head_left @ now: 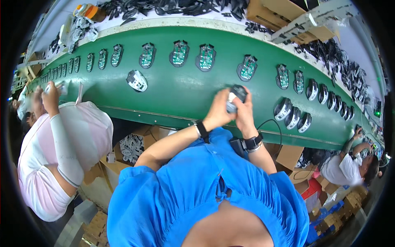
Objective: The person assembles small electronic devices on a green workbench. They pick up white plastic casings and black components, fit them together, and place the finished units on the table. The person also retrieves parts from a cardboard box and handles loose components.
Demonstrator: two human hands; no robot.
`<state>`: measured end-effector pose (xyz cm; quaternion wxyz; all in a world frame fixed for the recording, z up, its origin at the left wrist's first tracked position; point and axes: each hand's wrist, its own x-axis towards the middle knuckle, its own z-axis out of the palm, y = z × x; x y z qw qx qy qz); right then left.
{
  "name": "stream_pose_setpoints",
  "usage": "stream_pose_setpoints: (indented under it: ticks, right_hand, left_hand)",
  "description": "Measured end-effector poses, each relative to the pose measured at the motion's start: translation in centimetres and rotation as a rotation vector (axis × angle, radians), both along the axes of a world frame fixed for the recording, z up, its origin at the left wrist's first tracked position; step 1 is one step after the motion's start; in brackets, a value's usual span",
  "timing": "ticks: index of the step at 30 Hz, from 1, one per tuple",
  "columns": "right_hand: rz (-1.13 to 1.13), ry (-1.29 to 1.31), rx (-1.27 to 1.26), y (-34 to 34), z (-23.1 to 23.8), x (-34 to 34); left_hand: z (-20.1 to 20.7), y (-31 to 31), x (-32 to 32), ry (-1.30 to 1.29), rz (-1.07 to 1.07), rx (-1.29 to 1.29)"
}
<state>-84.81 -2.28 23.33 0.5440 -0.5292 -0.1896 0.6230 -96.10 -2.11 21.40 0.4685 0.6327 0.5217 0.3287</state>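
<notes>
A dark computer mouse with a pale patch is held over the near side of the green belt, between both of my hands. My left hand is closed round its left side. On the other side my right hand grips it, thumb across the pale part. Right of my hands lie several black-and-white mice on the belt. Beyond my hands sits an open mouse base with a green circuit board. A white-and-black mouse rests by itself to the left.
The green belt curves across the view, with several open mouse bases along its far side. Black plastic parts heap on the shelf behind. A co-worker in a pale top works at left, another person at far right. Cardboard boxes stand below.
</notes>
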Motion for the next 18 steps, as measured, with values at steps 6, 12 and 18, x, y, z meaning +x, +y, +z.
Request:
stream_pose_setpoints:
  ticks: [6,12,18]
  right_hand:
    - [-0.134,-0.951,0.079,-0.6,-5.8,6.9]
    - [-0.223,-1.749,0.04,-0.8,-6.2,13.8]
    - [0.24,-1.292,0.453,14.3,0.3,2.8]
  left_hand:
    - [-2.5,0.0,0.9,0.266,-0.513,-0.227]
    - [0.7,2.6,-9.3,0.189,0.136,0.078]
    - [-0.6,6.6,-23.6,0.631,0.953,0.293]
